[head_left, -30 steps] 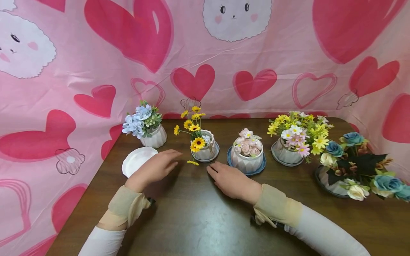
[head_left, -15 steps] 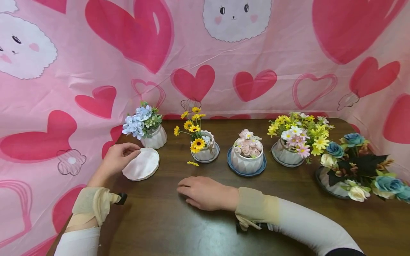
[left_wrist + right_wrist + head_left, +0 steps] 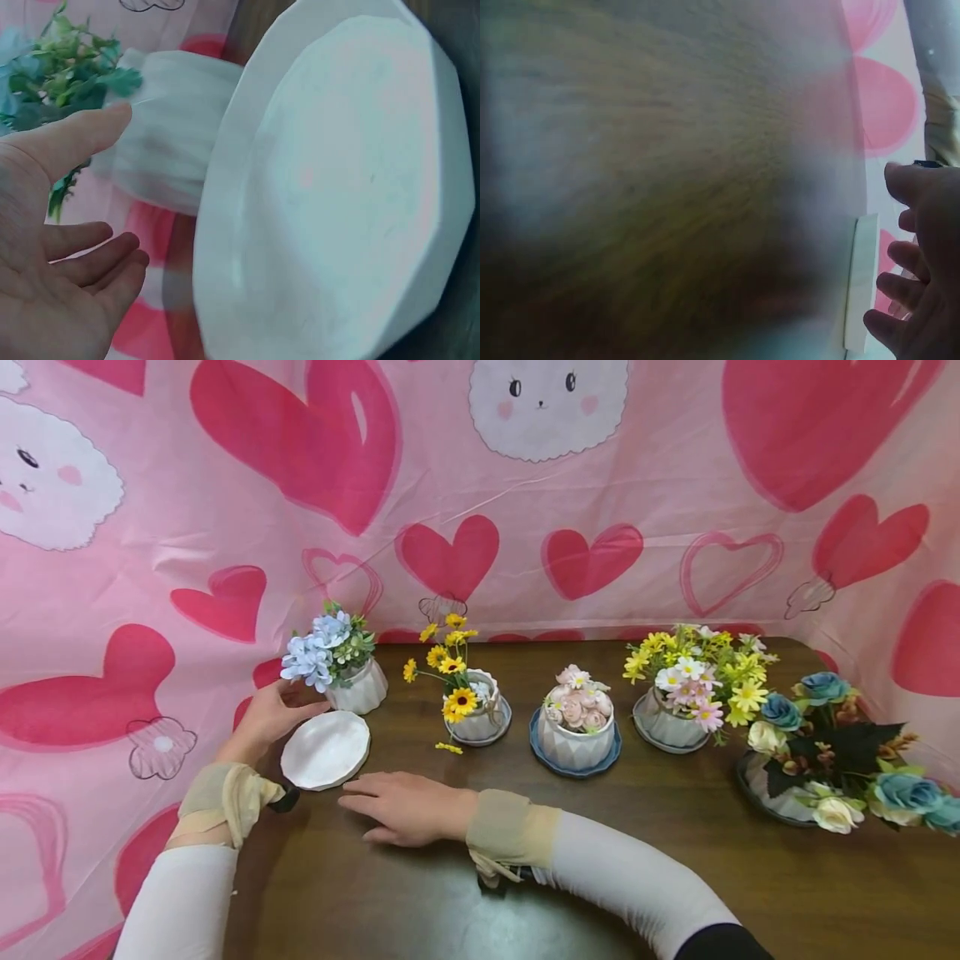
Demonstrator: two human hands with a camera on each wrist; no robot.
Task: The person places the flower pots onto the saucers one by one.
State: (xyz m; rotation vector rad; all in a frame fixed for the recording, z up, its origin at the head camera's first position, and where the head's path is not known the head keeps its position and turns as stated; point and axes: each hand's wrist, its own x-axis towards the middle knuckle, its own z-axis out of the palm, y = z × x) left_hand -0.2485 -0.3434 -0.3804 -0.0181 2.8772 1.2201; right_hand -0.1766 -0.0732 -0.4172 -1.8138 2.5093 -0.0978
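Note:
My left hand [image 3: 262,718] reaches beside a fluted white pot [image 3: 362,687] of light blue flowers [image 3: 311,656] at the back left. The left wrist view shows its thumb and fingers [image 3: 112,285] spread apart near the pot, with a gap between the fingers and its wall. In front of that pot lies a round white saucer [image 3: 326,750] with nothing on it. My right hand [image 3: 408,808] hovers low over or rests on the table, just right of the saucer's front edge, fingers extended and holding nothing. Whether its palm touches the table I cannot tell.
Rightward along the brown table [image 3: 600,860] stand a sunflower pot [image 3: 476,714] on a saucer, a pink rose pot [image 3: 576,731] on a blue saucer, a yellow daisy pot [image 3: 671,714] and a blue-and-white rose pot [image 3: 783,789]. A pink curtain [image 3: 517,560] hangs behind.
My left hand has gone left from above the saucer, then forward to the blue flower pot. The right hand has moved left across the table, from near the sunflower pot toward the white saucer.

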